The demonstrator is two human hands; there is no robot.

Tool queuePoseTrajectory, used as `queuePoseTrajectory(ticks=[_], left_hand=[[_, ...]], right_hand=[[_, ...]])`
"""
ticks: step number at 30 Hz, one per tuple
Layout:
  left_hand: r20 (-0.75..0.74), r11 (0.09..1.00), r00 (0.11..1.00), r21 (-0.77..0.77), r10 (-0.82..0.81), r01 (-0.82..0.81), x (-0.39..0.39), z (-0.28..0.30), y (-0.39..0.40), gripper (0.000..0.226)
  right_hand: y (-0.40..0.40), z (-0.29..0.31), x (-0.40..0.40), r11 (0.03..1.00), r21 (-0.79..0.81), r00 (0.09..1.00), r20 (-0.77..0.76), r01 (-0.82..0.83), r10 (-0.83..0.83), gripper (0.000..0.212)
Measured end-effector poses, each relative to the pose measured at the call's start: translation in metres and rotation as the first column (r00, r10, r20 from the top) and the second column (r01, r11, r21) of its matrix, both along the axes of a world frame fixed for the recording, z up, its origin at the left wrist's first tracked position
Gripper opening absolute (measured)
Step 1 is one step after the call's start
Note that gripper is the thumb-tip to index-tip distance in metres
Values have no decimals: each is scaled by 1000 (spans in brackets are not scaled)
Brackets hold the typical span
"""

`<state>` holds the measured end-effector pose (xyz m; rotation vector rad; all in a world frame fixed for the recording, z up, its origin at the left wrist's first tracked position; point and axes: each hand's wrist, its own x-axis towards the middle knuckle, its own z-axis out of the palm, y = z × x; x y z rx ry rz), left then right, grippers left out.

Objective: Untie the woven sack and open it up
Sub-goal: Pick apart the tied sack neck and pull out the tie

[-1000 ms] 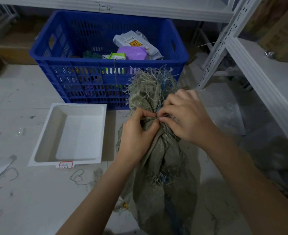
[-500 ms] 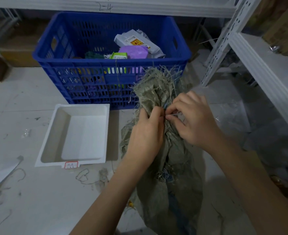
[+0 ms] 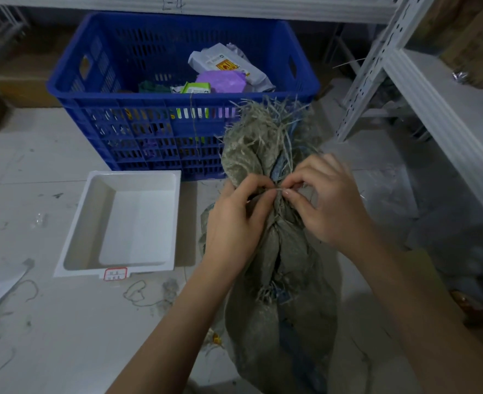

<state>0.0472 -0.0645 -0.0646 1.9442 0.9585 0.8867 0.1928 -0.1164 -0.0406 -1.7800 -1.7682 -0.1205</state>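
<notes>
A grey-green woven sack (image 3: 285, 308) stands upright on the floor in front of me, its neck gathered and bound with a thin tie (image 3: 278, 189). Above the tie the frayed mouth (image 3: 263, 129) fans out in loose strands. My left hand (image 3: 234, 223) wraps the neck from the left, its thumb and forefinger pinching the tie. My right hand (image 3: 331, 206) comes in from the right and pinches the same tie with its fingertips. The two sets of fingertips nearly touch at the knot.
A blue plastic crate (image 3: 177, 95) holding parcels stands right behind the sack. A white tray (image 3: 92, 231) lies on the floor to the left. White metal shelving (image 3: 422, 89) runs along the right. Loose string scraps (image 3: 140, 294) lie on the floor.
Both hands have shifted slightly around the neck of the sack while keeping hold of the tie. The sack's neck stays bound.
</notes>
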Motion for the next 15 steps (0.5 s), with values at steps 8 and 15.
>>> queuePoseTrajectory(ticks=[8,15], left_hand=[[108,999,994,-52,13,-8,1,4,3,11],[91,993,994,-101,-53,62,5,1,3,5]], right_hand=[[2,-3,-3,999,39,997,-65,36,-34,10],[-4,-13,2,996,28,977,-199,79,-72,20]])
